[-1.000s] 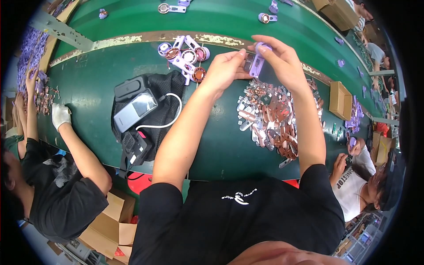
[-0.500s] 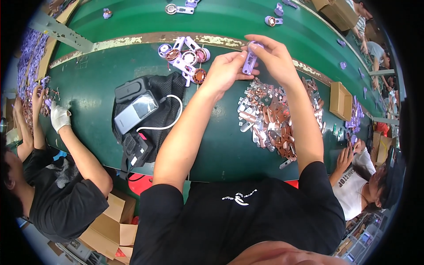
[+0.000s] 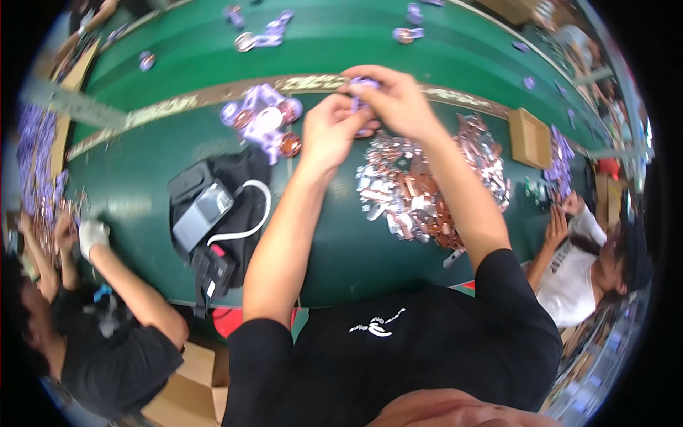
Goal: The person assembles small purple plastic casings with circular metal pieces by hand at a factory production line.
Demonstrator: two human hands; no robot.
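Near the table's far edge, both hands hold a purple plastic housing (image 3: 364,85), long and narrow, partly covered by the fingers. My left hand (image 3: 333,129) grips its lower end. My right hand (image 3: 393,98) is closed around its upper part. Just below my right hand and forearm, a heap of small flat brown and silver pieces (image 3: 409,188) spreads over the green table (image 3: 334,249). Left of my left hand lies a cluster of purple parts (image 3: 267,121) with round heads, some with copper-coloured centres. The picture is blurred, so details between the fingers cannot be made out.
A black mesh bag (image 3: 245,171) carries a grey device (image 3: 204,215) with a white cable. Beyond the worn ledge (image 3: 192,97), a green belt (image 3: 341,35) bears scattered purple parts. An open cardboard box (image 3: 530,139) stands right. Co-workers sit at left, one with a gloved hand (image 3: 92,236), and right.
The whole view has shifted and blurred. My hands still hold the purple housing, now more hidden; my left fingers have closed further over its lower end.
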